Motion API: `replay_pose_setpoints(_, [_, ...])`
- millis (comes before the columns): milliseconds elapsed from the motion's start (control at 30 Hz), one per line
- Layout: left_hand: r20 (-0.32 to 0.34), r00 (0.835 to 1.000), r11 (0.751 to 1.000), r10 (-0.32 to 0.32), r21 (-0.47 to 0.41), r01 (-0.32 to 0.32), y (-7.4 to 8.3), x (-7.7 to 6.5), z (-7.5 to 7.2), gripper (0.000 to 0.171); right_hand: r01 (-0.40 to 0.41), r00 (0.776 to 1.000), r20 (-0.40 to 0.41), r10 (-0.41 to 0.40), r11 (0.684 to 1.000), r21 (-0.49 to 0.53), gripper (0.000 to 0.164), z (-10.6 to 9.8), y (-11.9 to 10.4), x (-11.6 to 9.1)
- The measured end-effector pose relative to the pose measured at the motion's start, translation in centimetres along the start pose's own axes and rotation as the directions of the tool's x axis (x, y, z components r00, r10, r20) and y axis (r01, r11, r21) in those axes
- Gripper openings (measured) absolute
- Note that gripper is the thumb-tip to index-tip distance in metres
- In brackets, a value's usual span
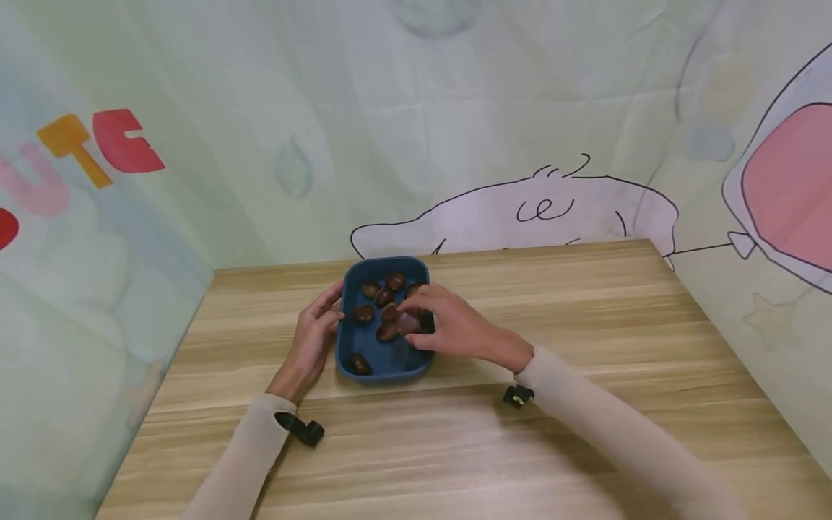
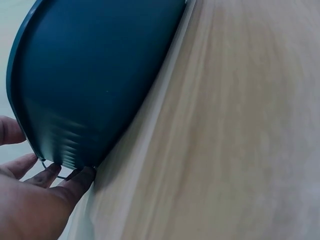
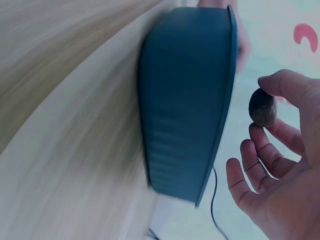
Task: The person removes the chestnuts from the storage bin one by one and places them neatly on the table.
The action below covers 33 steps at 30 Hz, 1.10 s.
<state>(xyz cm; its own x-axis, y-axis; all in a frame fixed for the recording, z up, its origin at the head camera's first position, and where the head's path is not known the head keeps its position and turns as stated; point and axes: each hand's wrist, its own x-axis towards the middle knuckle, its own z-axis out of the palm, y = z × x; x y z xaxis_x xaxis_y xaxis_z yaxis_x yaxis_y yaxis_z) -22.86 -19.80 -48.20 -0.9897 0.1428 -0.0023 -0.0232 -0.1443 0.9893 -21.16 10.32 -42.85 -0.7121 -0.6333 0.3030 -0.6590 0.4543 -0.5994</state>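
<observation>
A dark blue rectangular tray [image 1: 383,372] with rounded corners sits on the wooden table, holding several glossy brown chestnuts [image 1: 363,313]. Over its right side, my right hand [image 1: 464,325] pinches one chestnut [image 3: 263,107] between thumb and fingertips. In the right wrist view that chestnut is above the level of the tray's rim, the other fingers loosely bent below it. Against the tray's left wall lies my left hand [image 1: 310,347], thumb at the rim. The left wrist view shows its extended fingers [image 2: 77,184] touching the outside of the tray wall.
Wood-grained table [image 1: 520,448] surface surrounds the tray, whose far end is close to the table's back edge. A printed cloth backdrop [image 1: 416,144] with letters and a cartoon figure hangs behind and beside the table. Both wrists wear a black strap device [image 1: 302,429].
</observation>
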Motion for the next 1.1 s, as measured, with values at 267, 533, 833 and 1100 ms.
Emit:
replay_pose_setpoints(267, [-0.014,1.000,1.000,-0.018,0.001,0.018,0.3,0.4,-0.3,0.063,-0.076,0.992,-0.098,0.083,0.994,0.077,0.039,-1.9,1.3,-1.5])
replay_pose_setpoints(533, [-0.018,1.000,1.000,-0.022,0.020,0.023,0.7,1.0,-0.6,0.061,-0.170,0.970,-0.157,0.187,0.978,0.118,0.039,-3.3,3.5,-2.8])
replay_pose_setpoints(833, [-0.016,1.000,0.999,-0.014,0.029,0.014,0.2,0.7,-0.4,0.061,-0.310,0.937,-0.119,0.327,0.940,0.139,0.036,-3.6,7.3,-4.7])
replay_pose_setpoints(1100, [-0.026,1.000,0.999,-0.004,0.039,0.005,-0.2,0.5,0.1,0.060,-0.372,0.920,-0.078,0.384,0.918,0.135,0.042,-3.9,9.3,-5.9])
